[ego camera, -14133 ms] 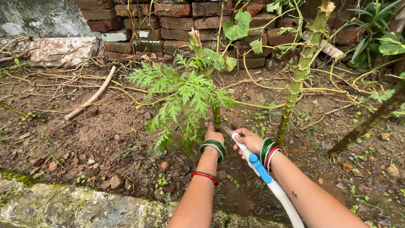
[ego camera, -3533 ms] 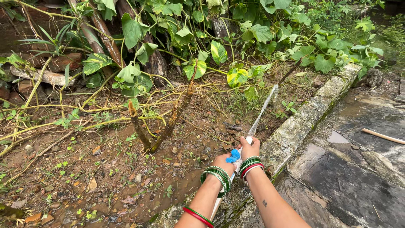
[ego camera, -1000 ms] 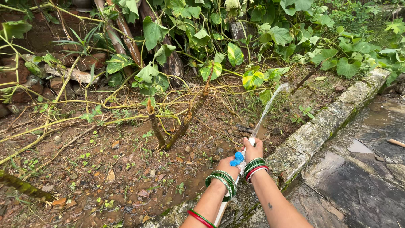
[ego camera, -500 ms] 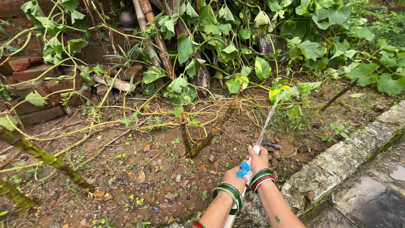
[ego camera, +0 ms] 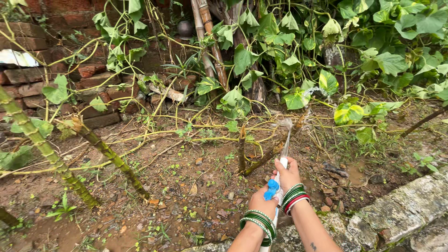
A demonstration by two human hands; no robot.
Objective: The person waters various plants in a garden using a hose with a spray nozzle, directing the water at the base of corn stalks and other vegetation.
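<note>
We grip a white hose (ego camera: 278, 179) in both hands, left hand (ego camera: 262, 200), right hand (ego camera: 288, 175), spraying forked stems (ego camera: 261, 149); soil (ego camera: 186, 186) nearby looks damp, leafy back unreached.

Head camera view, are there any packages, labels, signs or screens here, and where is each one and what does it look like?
None in view: no package, label, sign or screen.
What shows instead is the left hand and the right hand gripping a white hose with a blue valve, spraying over a soil bed, with a red brick wall behind at left.
</note>
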